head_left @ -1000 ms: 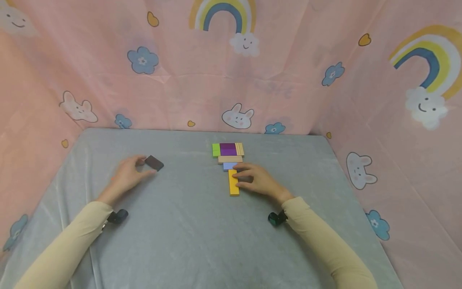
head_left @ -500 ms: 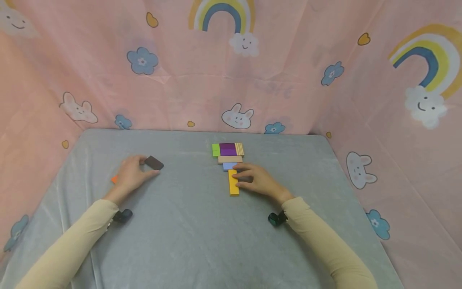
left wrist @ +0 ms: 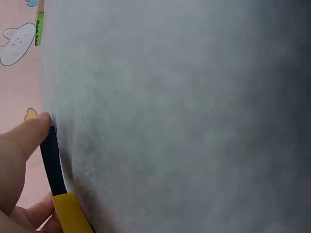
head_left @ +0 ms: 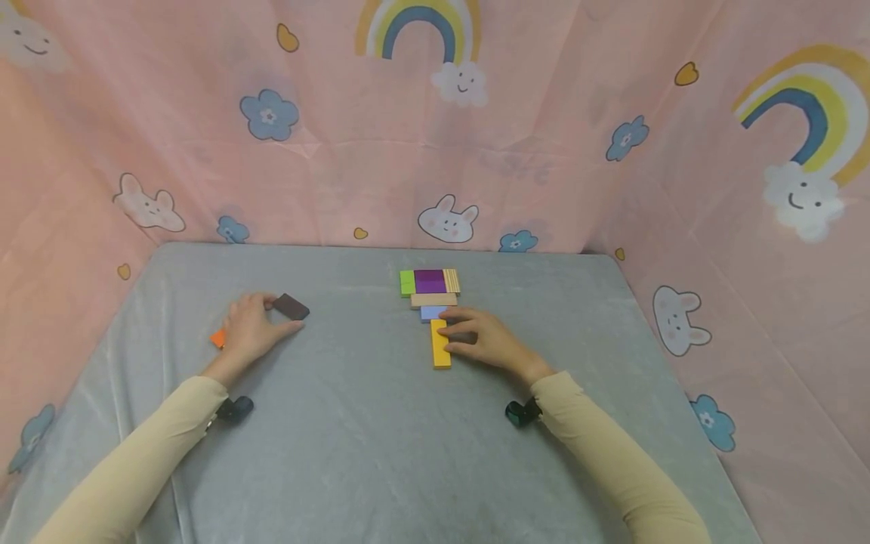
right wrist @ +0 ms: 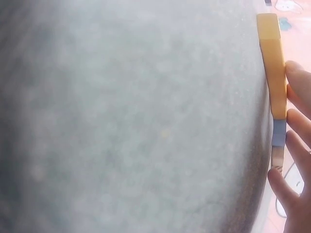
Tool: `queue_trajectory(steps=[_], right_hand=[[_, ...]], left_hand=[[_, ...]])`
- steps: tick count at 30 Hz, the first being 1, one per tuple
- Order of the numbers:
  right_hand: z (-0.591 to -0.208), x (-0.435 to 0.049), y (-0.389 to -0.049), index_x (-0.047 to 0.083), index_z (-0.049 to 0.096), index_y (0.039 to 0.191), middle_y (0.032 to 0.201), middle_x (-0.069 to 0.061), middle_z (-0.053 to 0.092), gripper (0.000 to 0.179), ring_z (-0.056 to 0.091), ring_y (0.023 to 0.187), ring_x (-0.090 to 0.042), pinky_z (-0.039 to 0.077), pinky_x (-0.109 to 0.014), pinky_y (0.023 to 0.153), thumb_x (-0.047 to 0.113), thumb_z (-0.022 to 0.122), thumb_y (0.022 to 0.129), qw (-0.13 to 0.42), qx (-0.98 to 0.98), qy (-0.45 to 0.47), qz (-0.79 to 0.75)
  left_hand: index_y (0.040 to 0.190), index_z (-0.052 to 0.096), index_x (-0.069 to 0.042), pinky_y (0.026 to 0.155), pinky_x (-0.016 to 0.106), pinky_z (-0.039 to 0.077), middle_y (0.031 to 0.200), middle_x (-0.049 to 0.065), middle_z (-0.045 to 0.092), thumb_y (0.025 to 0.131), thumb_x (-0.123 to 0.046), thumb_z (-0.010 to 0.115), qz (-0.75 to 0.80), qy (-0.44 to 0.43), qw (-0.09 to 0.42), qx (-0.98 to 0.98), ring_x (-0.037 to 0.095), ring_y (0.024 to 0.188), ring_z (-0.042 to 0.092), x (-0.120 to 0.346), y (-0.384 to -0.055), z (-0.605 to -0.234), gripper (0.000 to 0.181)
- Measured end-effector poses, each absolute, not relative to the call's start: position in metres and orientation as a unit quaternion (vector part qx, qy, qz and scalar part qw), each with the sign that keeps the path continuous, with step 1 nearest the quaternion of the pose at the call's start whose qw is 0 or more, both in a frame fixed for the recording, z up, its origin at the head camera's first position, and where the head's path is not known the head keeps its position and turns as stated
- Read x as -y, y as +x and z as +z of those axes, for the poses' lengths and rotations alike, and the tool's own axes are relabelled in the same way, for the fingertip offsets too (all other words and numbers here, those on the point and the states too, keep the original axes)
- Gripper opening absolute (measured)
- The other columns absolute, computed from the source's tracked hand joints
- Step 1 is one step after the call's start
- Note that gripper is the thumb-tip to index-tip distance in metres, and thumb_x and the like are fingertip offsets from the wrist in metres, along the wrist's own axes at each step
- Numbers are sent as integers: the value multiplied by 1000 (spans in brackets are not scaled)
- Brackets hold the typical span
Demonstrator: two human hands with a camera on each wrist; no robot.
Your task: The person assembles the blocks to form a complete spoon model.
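In the head view, my left hand holds a flat dark brown block between thumb and fingers on the table. An orange block peeks out behind that hand, mostly hidden. The left wrist view has the thumb at one end of the dark block, with a yellow-looking block beside the other end. My right hand rests spread fingers on the right side of a long yellow block and a blue block. One fingertip reaches the wooden block in the right wrist view.
Above the blue block lies a light wooden block. Touching it farther back are a green block, a purple block and a striped block. A grey cloth covers the table; a patterned pink curtain surrounds it.
My left hand has shifted slightly right, and the orange block has come into view behind it. The dark block has barely moved. My right hand and its blocks stay still.
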State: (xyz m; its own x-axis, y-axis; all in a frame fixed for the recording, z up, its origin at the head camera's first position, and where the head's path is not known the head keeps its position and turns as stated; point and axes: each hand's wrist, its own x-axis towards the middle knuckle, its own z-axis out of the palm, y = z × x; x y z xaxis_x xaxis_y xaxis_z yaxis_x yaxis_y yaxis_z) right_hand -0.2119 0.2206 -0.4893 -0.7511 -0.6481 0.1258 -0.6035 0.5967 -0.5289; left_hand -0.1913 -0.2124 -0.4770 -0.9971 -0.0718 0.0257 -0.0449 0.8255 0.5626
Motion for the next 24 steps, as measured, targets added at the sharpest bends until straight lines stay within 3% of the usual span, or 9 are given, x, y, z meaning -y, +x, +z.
queue_trajectory(steps=[13, 24], right_hand=[[-489, -221, -211, 20, 73, 120, 143, 1, 58, 34, 50, 138, -23, 39, -47, 117, 33, 74, 89, 46, -897, -344, -274], [-488, -221, -211, 20, 73, 120, 143, 1, 58, 34, 50, 138, -23, 39, -47, 117, 33, 74, 89, 50, -893, -342, -288]], left_hand=[[133, 51, 7, 101, 61, 29, 128, 28, 54, 84, -34, 76, -297, 27, 29, 954, 46, 121, 41, 209, -190, -474, 70], [135, 55, -3, 112, 60, 29, 132, 20, 58, 81, -28, 81, -338, -106, 24, 935, 39, 128, 45, 177, -192, -474, 65]])
